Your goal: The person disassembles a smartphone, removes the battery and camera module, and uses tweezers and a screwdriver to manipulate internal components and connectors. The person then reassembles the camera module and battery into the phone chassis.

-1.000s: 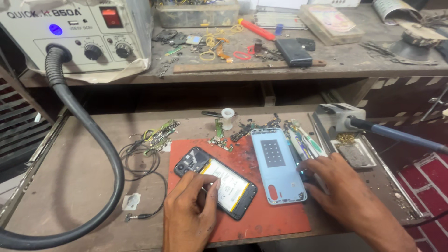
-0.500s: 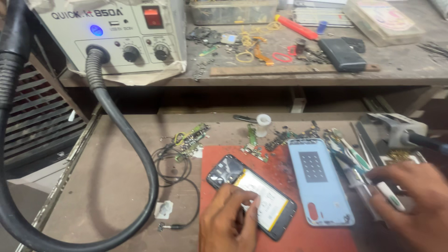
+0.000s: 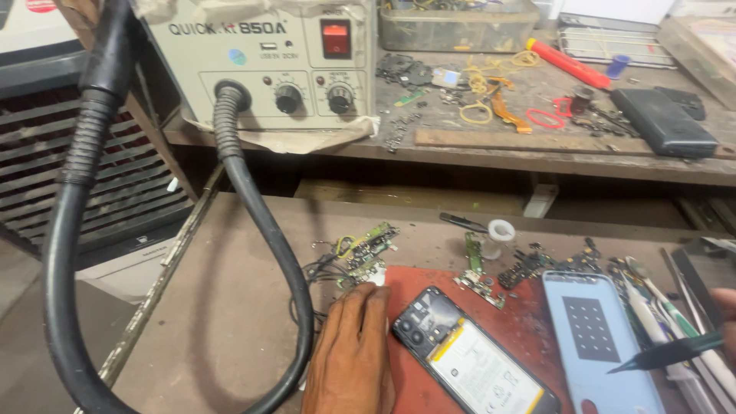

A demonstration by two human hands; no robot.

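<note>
Clearly fragile, the opened phone [image 3: 475,360] — thin, light, stiff, with bare circuit parts and a battery exposed, so probably best gripped by the long side edges, never by the pale battery face. Lying back-side up and diagonal on the red mat [image 3: 529,326], black frame, camera cluster at the upper-left corner, cream battery label filling the middle. Just left of the phone, the left hand [image 3: 351,356] resting flat, fingers relaxed and open, gripping nothing, fingertips at the mat's edge. Right of the phone, a light-blue back cover [image 3: 598,345], also on the mat. Farther right of the phone, the right hand [image 3: 724,322] — mostly cut off, seemingly closed on dark tweezers [image 3: 667,354] pointing toward the cover.
</note>
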